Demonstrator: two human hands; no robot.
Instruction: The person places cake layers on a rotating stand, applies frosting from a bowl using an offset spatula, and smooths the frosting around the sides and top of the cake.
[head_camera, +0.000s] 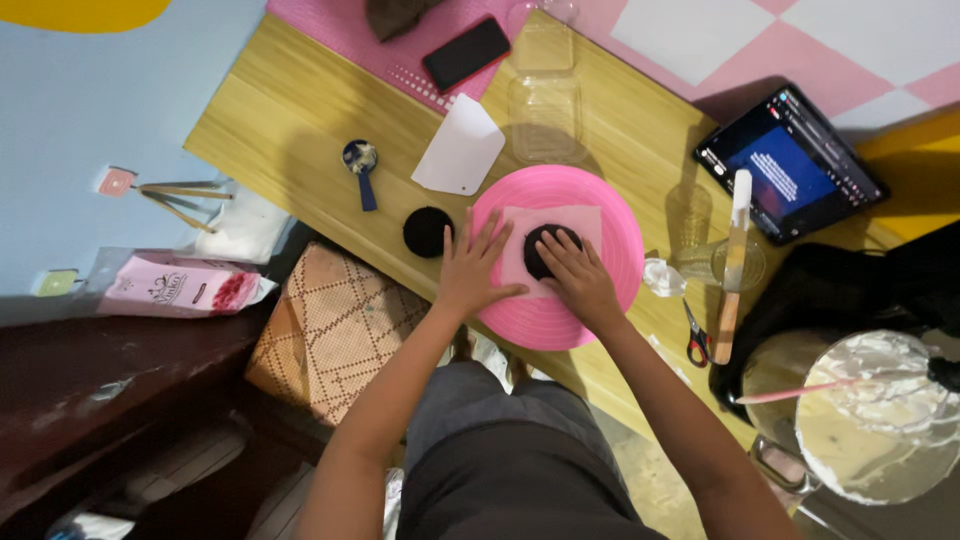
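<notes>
A round pink turntable (610, 215) stands on the wooden table (290, 110). A pale pink paper square (575, 222) lies on it, with a small dark round cake layer (540, 252) on the paper. My right hand (578, 278) rests its fingers on top of that dark layer. My left hand (470, 265) lies flat with fingers spread on the turntable's left edge and the paper. A second dark round layer (427, 231) sits on the table just left of the turntable.
A white scraper (460, 148), blue measuring spoon (361, 170), phone (466, 52), clear plastic containers (545, 118), tablet (790, 165), spatula (735, 250), red-handled scissors (695, 338) and a bowl of white cream (880, 420) surround the work. A woven stool (330, 330) stands below left.
</notes>
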